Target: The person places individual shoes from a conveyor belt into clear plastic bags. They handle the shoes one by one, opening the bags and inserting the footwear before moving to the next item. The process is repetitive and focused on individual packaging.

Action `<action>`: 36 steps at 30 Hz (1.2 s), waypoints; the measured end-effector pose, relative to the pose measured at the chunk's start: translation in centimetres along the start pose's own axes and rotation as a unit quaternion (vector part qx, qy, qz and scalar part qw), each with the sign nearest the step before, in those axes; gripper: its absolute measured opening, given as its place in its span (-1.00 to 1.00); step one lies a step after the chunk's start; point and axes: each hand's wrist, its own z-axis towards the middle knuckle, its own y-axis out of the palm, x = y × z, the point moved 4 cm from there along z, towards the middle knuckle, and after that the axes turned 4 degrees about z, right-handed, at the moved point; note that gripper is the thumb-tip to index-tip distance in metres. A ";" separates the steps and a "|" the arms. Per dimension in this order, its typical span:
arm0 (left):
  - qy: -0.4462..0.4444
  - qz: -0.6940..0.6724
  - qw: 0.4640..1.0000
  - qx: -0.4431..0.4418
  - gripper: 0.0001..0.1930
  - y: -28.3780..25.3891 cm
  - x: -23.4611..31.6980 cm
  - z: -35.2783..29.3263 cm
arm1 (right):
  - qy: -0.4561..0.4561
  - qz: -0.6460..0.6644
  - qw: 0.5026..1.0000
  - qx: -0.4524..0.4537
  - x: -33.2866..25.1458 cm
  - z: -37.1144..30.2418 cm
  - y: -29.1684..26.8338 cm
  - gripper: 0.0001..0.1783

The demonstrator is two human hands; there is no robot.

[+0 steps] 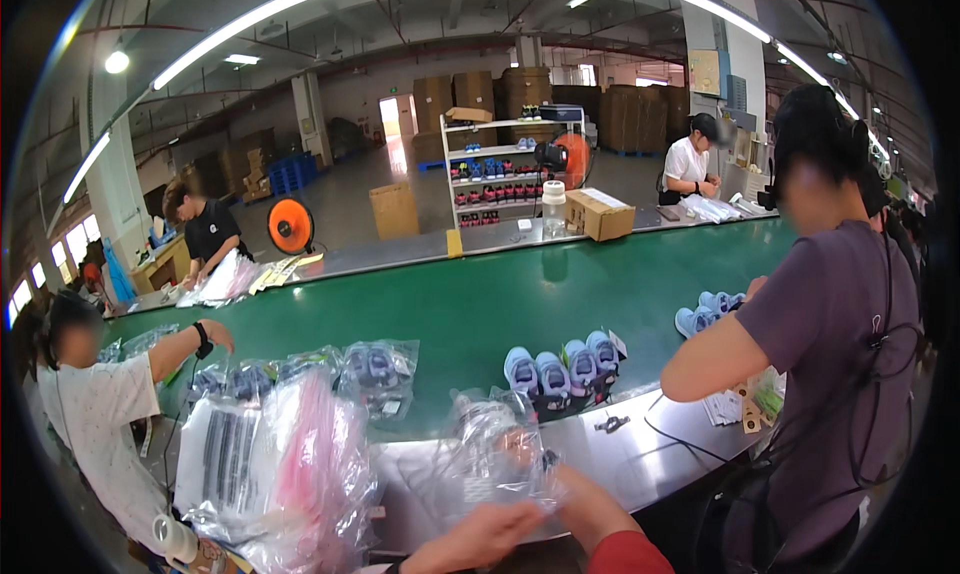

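Note:
A clear plastic bag (480,484) lies bunched over the metal edge in front of me. My left hand (490,532) is closed on the bag's near rim, fingers pinched together. My right hand (518,448) is inside or behind the same bag, its fingers blurred by the wrinkled plastic. Whatever fills the bag's far end cannot be made out. Just beyond, blue sneakers (552,372) stand in a row on the green belt. Left of the bag rests a stack of clear and pink plastic bags (315,454). Behind the stack, a bagged pair of shoes (375,369) lies on the belt.
The green conveyor belt (450,304) runs across in front. A co-worker in purple (840,304) stands close on the right beside more blue sneakers (700,319); another in white (105,404) reaches in from the left. A small dark object (612,424) lies on the metal edge.

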 end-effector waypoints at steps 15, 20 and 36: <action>-0.079 -0.019 0.861 0.502 -0.83 -11.2 -6.2 1.9 | 0.023 0.194 0.946 0.261 -2.6 -0.8 -10.1 -0.68; -0.077 -0.077 0.876 0.470 -0.83 -9.5 -7.1 3.9 | 0.248 -0.214 0.945 0.003 6.6 1.1 -7.9 -0.43; -0.096 -0.223 0.841 0.484 -0.82 -12.8 -8.6 3.3 | -0.048 0.799 0.557 0.222 1.2 -3.4 -12.0 -0.42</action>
